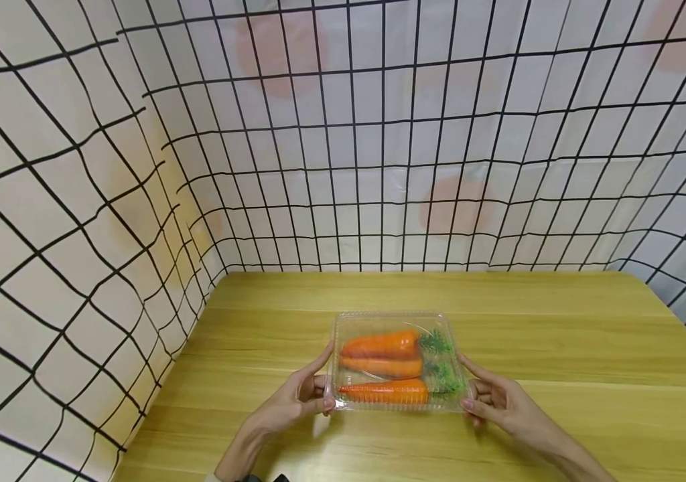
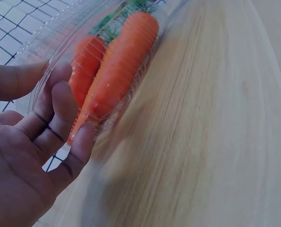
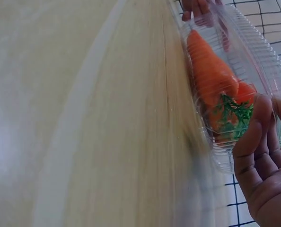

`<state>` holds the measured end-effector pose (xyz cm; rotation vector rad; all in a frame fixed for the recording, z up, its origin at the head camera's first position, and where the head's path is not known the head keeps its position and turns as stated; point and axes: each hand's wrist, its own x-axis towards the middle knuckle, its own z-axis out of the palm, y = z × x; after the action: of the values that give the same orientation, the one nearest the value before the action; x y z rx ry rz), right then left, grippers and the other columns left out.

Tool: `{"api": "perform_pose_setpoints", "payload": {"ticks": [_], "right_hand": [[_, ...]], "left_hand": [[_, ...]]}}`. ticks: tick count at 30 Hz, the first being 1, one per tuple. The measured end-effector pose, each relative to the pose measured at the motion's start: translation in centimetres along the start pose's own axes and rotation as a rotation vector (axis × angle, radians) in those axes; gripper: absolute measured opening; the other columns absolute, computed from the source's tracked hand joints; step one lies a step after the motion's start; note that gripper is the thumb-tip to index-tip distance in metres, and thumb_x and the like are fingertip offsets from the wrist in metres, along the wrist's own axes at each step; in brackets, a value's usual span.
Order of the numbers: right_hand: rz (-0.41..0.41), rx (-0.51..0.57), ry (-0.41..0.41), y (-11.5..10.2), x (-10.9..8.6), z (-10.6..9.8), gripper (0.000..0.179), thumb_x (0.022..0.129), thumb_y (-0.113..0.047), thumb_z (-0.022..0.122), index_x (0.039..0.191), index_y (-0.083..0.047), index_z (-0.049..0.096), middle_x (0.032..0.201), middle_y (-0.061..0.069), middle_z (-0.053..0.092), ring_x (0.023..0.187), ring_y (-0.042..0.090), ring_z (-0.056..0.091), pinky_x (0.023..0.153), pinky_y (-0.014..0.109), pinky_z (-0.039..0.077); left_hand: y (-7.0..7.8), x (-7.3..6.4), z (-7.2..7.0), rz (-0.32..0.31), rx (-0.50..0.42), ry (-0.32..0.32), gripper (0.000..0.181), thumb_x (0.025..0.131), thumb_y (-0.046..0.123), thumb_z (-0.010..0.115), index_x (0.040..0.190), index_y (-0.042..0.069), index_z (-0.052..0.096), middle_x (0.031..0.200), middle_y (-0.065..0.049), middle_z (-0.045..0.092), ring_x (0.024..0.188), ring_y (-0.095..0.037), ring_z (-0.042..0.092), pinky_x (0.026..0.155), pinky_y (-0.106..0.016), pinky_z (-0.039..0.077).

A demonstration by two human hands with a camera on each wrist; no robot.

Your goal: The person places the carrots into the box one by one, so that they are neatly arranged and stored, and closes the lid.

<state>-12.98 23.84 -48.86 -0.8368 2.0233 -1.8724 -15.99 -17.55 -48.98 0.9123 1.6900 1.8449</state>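
Observation:
A clear plastic clamshell box (image 1: 392, 317) is held level between my two hands in the head view. Inside lie three orange carrots (image 1: 384, 391) side by side, their green leafy tops (image 1: 436, 342) toward the right end. My left hand (image 1: 290, 400) grips the left side, thumb and fingers at the rim. On the opposite side my right hand (image 1: 502, 406) pinches the rim. The left wrist view shows the thumb over the box edge and the fingers (image 2: 65, 101) beneath. In the right wrist view, the ribbed wall of the box (image 3: 206, 135) stands close over the tabletop.
The wood-grain table (image 1: 566, 348) extends around the box on all sides. White sheeting behind a black wire grid (image 1: 382, 147) rises along the back and both sides. A dark object (image 1: 258, 478) shows by the left wrist at the bottom edge.

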Motion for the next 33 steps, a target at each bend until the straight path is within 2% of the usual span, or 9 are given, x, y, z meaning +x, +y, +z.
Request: {"api": "perform_pose_setpoints", "payload": {"ticks": [7,11,14,19,23,26,28,31,33], "right_hand": [[0.006,0.015,-0.015,-0.1,-0.1,0.0,0.074,0.103,0.005,0.053,0.159,0.01,0.005,0.092,0.008,0.07,0.076,0.004,0.065,0.064,0.03,0.062],[0.009,0.012,-0.022,-0.2,-0.1,-0.1,0.075,0.103,0.005,0.053,0.159,0.009,0.004,0.091,0.008,0.069,0.075,0.006,0.066,0.065,0.031,0.062],[0.031,0.008,-0.028,-0.2,-0.1,-0.2,0.075,0.104,0.003,0.053,0.16,0.008,0.003,0.09,0.008,0.067,0.075,0.007,0.066,0.066,0.031,0.063],[0.087,0.0,-0.054,-0.5,-0.3,-0.6,0.076,0.106,0.0,0.052,0.162,0.005,0.001,0.089,0.016,0.066,0.076,0.009,0.067,0.068,0.032,0.063],[0.134,-0.047,-0.093,-1.2,-0.4,-1.1,0.075,0.108,-0.004,0.049,0.164,0.0,0.0,0.096,0.023,0.067,0.079,0.017,0.069,0.072,0.033,0.063],[0.159,-0.152,-0.111,-2.0,-0.7,-2.1,0.069,0.11,-0.008,0.046,0.166,-0.002,0.006,0.105,0.019,0.07,0.085,0.021,0.069,0.074,0.032,0.062],[0.161,-0.235,-0.104,-2.6,-0.8,-2.9,0.064,0.111,-0.009,0.044,0.165,-0.001,0.01,0.11,0.017,0.07,0.089,0.021,0.069,0.074,0.032,0.061],[0.148,-0.419,-0.019,-3.5,-1.0,-4.1,0.058,0.111,-0.013,0.046,0.163,-0.001,0.024,0.117,0.011,0.071,0.095,0.012,0.069,0.076,0.027,0.059],[0.148,-0.549,0.064,-4.0,-0.9,-4.6,0.055,0.111,-0.017,0.048,0.162,-0.004,0.031,0.121,0.011,0.07,0.099,0.009,0.068,0.077,0.026,0.059]], "left_hand": [[0.1,0.0,0.1,0.009,-0.026,-0.013,0.095,0.099,-0.007,0.056,0.165,0.007,-0.01,0.087,-0.002,0.057,0.082,-0.006,0.061,0.082,-0.022,0.06],[0.2,0.1,0.2,0.003,-0.012,-0.008,0.094,0.1,-0.005,0.057,0.165,0.006,-0.01,0.08,-0.025,0.051,0.081,-0.007,0.061,0.081,-0.023,0.06],[0.4,0.0,0.3,-0.019,0.008,0.003,0.094,0.1,-0.002,0.058,0.165,0.007,-0.009,0.084,-0.042,0.044,0.081,-0.008,0.062,0.08,-0.022,0.06],[0.8,-0.1,0.4,-0.078,0.039,0.018,0.094,0.101,0.003,0.061,0.166,0.01,-0.007,0.087,-0.041,0.048,0.081,-0.01,0.064,0.082,-0.023,0.06],[1.1,-0.4,0.3,-0.13,0.069,0.039,0.094,0.102,0.007,0.062,0.168,0.016,-0.004,0.091,-0.042,0.053,0.084,-0.012,0.066,0.085,-0.025,0.061],[1.5,-0.7,-0.1,-0.133,0.134,0.05,0.091,0.103,0.008,0.061,0.168,0.018,-0.003,0.095,-0.043,0.057,0.086,-0.015,0.068,0.088,-0.026,0.061],[1.8,-0.8,-0.5,-0.141,0.224,0.081,0.089,0.104,0.01,0.06,0.168,0.017,-0.001,0.098,-0.038,0.063,0.089,-0.02,0.069,0.09,-0.026,0.06],[2.4,-0.8,-1.1,-0.162,0.405,0.175,0.083,0.106,0.016,0.06,0.168,0.014,0.005,0.11,-0.026,0.07,0.099,-0.028,0.07,0.094,-0.028,0.058],[2.8,-0.7,-1.3,-0.186,0.522,0.27,0.076,0.106,0.02,0.059,0.168,0.014,0.014,0.123,-0.022,0.069,0.111,-0.033,0.067,0.1,-0.035,0.056]]}}
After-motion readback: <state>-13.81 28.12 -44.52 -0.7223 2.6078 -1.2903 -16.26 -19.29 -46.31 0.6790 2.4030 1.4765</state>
